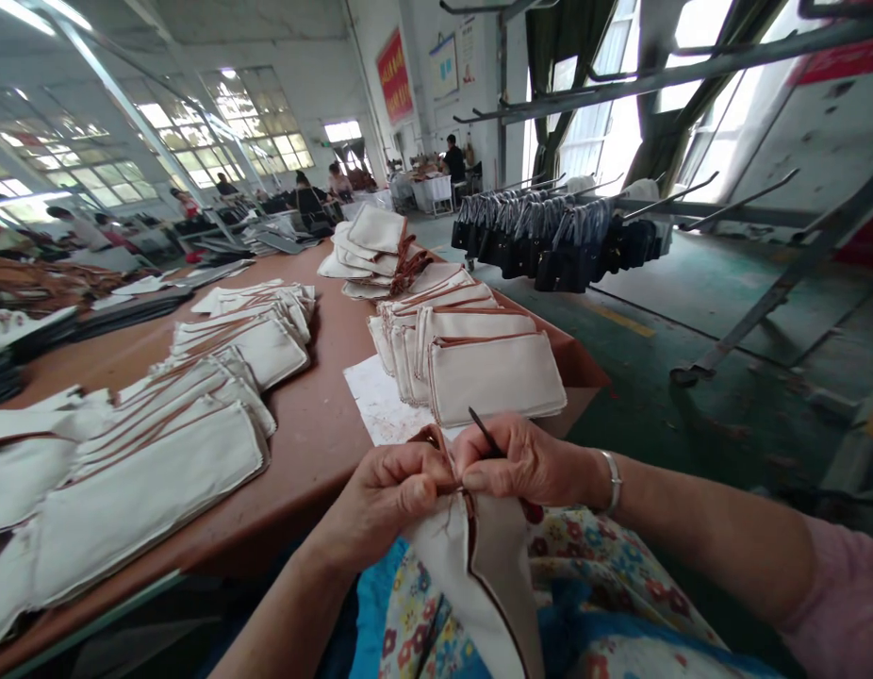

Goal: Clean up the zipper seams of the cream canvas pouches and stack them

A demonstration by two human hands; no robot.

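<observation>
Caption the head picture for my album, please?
Left hand grips a pale pouch; right hand holds a dark thin tool.

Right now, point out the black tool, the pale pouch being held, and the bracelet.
Black tool (485, 433): head view, on the middle of its slim shaft.
Pale pouch (440, 556): head view, on its side panel.
Bracelet (615, 482): head view, on the band.

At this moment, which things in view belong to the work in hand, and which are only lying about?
Likely part of the work:
pale pouch, held by left hand and right hand
thin dark tool, right hand
similar pouches, piled on brown table

Likely apart:
dark bags, hanging
red wall banner
</observation>
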